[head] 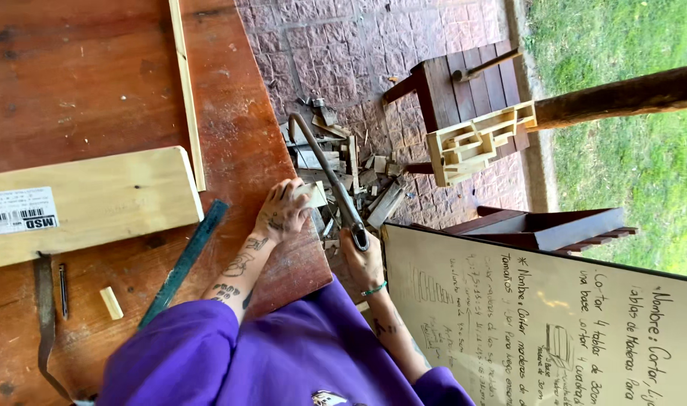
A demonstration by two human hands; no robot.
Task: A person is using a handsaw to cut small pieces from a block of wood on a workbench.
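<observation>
Midway through a cut, it seems: left hand [282, 213] pins a small wood piece [312, 194] at the bench [87, 83] edge, right hand [363, 259] closed round a hacksaw [330, 174] handle, blade on the piece. Offcuts [373, 184] already litter the paving below. No containers visible; a pale board [95, 199] lies uncut, left.

Pale board [87, 203], green ruler [184, 262], whiteboard [554, 323]

two hands [283, 214] — one hacksaw [332, 180], one plank [95, 203], one whiteboard [546, 323]
</observation>
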